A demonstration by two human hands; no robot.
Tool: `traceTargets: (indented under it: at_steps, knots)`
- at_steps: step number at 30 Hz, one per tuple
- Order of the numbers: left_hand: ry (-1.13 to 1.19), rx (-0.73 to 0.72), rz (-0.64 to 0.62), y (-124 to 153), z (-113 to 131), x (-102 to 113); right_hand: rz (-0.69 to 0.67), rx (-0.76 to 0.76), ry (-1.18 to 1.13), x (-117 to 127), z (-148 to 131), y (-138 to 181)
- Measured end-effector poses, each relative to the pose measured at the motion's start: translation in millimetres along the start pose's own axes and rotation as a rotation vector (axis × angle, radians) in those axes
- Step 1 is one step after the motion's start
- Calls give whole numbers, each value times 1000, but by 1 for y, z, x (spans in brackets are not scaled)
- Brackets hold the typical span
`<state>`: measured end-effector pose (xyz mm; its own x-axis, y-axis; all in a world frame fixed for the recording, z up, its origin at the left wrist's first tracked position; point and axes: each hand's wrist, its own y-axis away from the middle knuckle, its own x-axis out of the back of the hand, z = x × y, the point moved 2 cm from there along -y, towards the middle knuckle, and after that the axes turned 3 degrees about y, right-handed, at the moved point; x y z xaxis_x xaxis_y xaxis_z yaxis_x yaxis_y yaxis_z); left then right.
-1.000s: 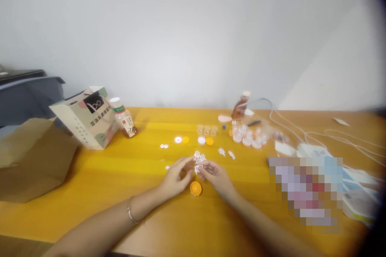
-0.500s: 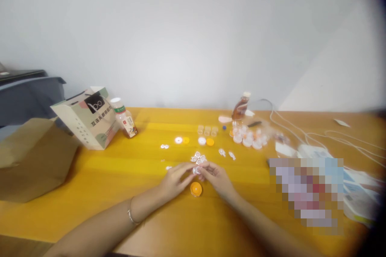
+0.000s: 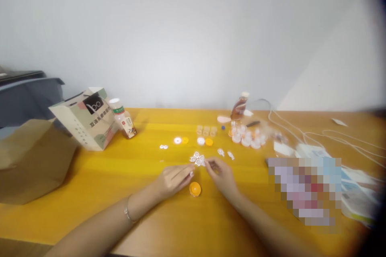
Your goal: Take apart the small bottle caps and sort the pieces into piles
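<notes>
Two hands (image 3: 175, 180) (image 3: 222, 176) apart, well inside table edges (image 3: 175, 109).

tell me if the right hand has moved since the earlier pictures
Yes. Judged against the orange piece on the table, the right hand has shifted to the right, away from the left hand.

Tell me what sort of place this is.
Probably an indoor work spot, perhaps in an office or home: a wooden table stands before a plain wall, with small white parts clustered on it and a printed bag toward the left.
</notes>
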<state>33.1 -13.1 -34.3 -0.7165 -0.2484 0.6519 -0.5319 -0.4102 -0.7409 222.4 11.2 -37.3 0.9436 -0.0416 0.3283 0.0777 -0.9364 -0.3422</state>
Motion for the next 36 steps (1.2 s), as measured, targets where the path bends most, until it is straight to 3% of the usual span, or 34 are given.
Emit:
traceTargets:
  at_steps: [4, 10, 13, 22, 30, 36]
  knots:
    - [51, 86, 0, 0, -6, -2, 40, -31, 52, 7, 14, -12]
    - [117, 188, -5, 1, -11, -8, -93, -25, 117, -8, 26, -11]
    - [158, 228, -2, 1, -10, -8, -94, -31, 142, -10, 31, -11]
    - [174, 251, -37, -3, -8, -6, -75, -68, 114, -9, 35, -16]
    - [135, 197, -3, -3, -6, -7, 4, -53, -11, -5, 8, -7]
    - [89, 138, 43, 0, -5, -5, -236, -8, -282, -21, -15, 17]
